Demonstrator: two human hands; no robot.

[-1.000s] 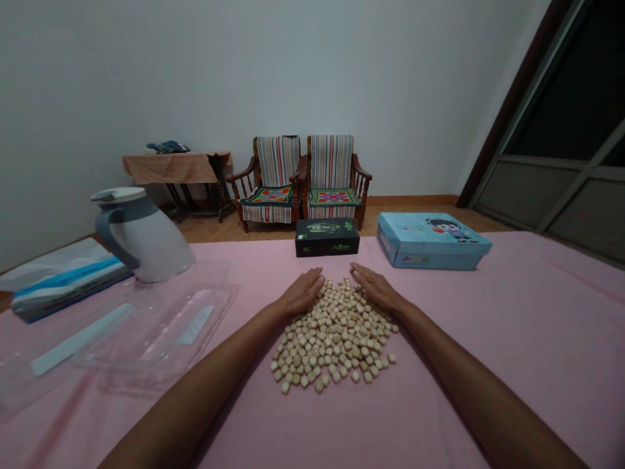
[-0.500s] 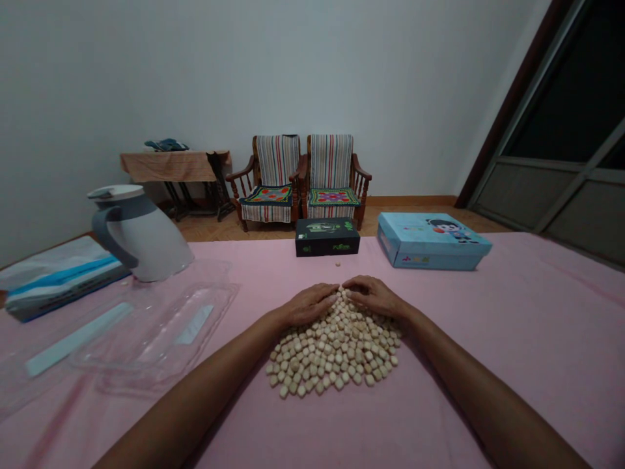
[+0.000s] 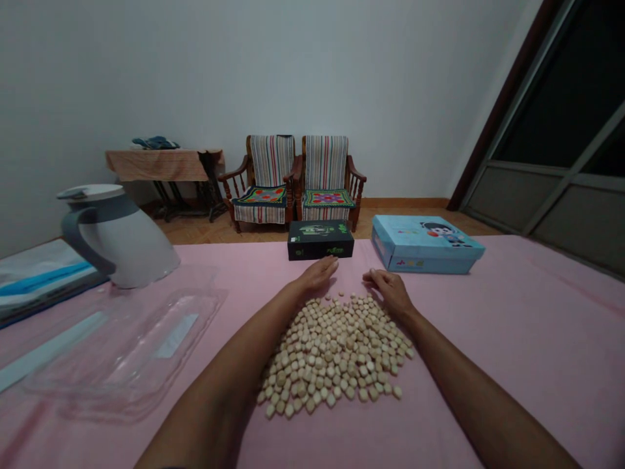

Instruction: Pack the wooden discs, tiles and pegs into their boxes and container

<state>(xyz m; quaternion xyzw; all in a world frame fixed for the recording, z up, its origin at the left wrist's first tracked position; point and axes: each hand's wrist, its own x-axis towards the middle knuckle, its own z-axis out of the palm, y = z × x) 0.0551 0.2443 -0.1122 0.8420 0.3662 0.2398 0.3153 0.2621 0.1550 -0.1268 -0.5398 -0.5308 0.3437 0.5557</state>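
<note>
A heap of small pale wooden cubes [image 3: 336, 352] is spread over the pink tablecloth between my forearms. My left hand [image 3: 319, 273] is at the far left edge of the heap, just in front of the black box, its fingers stretched out and holding nothing. Across from it, my right hand [image 3: 389, 288] rests by the far right edge of the heap. Its fingers are loosely bent inward and apart from the left hand, with nothing seen in them. Several loose cubes lie in the gap between the two hands.
A black box [image 3: 320, 247] and a light blue box [image 3: 430, 260] stand at the table's far side. On the left are a grey-white jug [image 3: 131, 241], clear plastic trays [image 3: 127, 352] and a blue-white package [image 3: 43, 286]. Two wooden chairs [image 3: 268, 163] stand beyond the table.
My hands have parted and reached farther forward beyond the heap, the left close to the black box. The cubes are spread a little wider, and the view has shifted slightly right.
</note>
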